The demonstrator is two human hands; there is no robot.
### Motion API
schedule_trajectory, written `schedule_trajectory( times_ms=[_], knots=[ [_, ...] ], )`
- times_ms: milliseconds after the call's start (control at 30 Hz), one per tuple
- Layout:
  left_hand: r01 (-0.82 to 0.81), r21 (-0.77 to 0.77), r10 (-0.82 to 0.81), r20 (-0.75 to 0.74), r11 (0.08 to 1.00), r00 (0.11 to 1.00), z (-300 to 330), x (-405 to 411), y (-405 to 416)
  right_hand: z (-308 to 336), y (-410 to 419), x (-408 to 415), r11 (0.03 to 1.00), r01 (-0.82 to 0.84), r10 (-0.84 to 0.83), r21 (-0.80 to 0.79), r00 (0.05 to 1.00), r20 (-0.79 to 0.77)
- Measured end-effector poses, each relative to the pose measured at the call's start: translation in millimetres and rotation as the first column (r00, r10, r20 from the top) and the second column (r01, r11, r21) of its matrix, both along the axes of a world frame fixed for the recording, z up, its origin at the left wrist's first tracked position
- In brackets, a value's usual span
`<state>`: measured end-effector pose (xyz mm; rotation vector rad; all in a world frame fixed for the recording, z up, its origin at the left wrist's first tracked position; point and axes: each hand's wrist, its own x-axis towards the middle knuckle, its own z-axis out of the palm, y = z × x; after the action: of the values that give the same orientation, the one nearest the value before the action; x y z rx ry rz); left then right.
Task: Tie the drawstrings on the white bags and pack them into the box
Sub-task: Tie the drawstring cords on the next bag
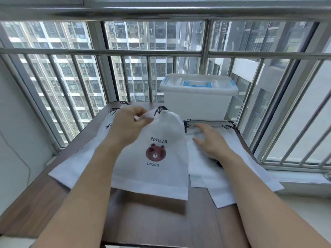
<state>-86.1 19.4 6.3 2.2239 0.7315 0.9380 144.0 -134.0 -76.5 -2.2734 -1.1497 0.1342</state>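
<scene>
White bag (157, 158) w/ bear print hangs lifted over the table (161, 221), left hand (129, 124) pinching it near the gathered top by the tied black drawstring (160, 110). Right hand (209, 140), fingers flat, rests on a pile of flat white bags (215, 176) at right; 2nd pile (80, 161) lies at left, exact bag counts unclear. 1 lidded box (198, 96) w/ blue handle sits at the far edge, by the window bars.

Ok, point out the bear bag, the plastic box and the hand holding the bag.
bear bag (157, 154): head view, on the printed bear face.
plastic box (195, 102): head view, on its front wall.
left hand (129, 122): head view, on the back of the hand.
</scene>
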Motion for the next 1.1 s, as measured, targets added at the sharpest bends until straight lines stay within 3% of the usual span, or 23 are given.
schedule_trajectory(
  times_ms=[133,233,333,400,467,567,667,833,933,1100],
  knots=[
    [0.046,-0.239,-0.015,0.129,0.970,0.992,15,-23,14,-1,4,-3,0.998,0.032,-0.028,-0.053,0.996,0.086],
    [0.092,-0.499,0.039,0.248,0.862,0.968,6,-27,21,-2,3,-2,0.997,0.074,-0.075,0.012,0.994,0.083],
    [0.169,-0.697,0.078,0.308,0.697,0.948,-2,-30,23,1,5,-5,0.985,0.059,-0.063,0.160,0.998,0.023],
    [0.162,-0.723,0.085,0.292,0.672,0.953,-4,-33,27,6,8,-12,0.958,0.024,0.000,0.287,0.997,-0.082],
    [0.076,-0.654,0.070,0.194,0.752,0.979,-2,-39,34,11,11,-20,0.931,0.029,0.055,0.364,0.974,-0.219],
    [-0.055,-0.418,0.044,-0.035,0.907,0.998,13,-56,46,18,14,-33,0.913,0.065,0.111,0.402,0.910,-0.400],
    [-0.057,-0.416,0.016,-0.101,0.907,0.995,23,-70,58,21,15,-47,0.895,0.052,0.202,0.443,0.838,-0.508],
    [-0.127,-0.235,0.010,-0.443,0.964,0.897,-8,-69,76,12,25,-62,0.881,0.081,0.296,0.465,0.675,-0.676],
    [-0.264,-0.098,0.200,-0.423,0.960,0.884,-40,-65,91,9,30,-64,0.875,0.091,0.307,0.475,0.654,-0.691],
    [-0.455,-0.011,0.440,-0.230,0.891,0.868,-85,-40,82,9,29,-57,0.795,0.157,0.376,0.586,0.630,-0.680]
  ],
)
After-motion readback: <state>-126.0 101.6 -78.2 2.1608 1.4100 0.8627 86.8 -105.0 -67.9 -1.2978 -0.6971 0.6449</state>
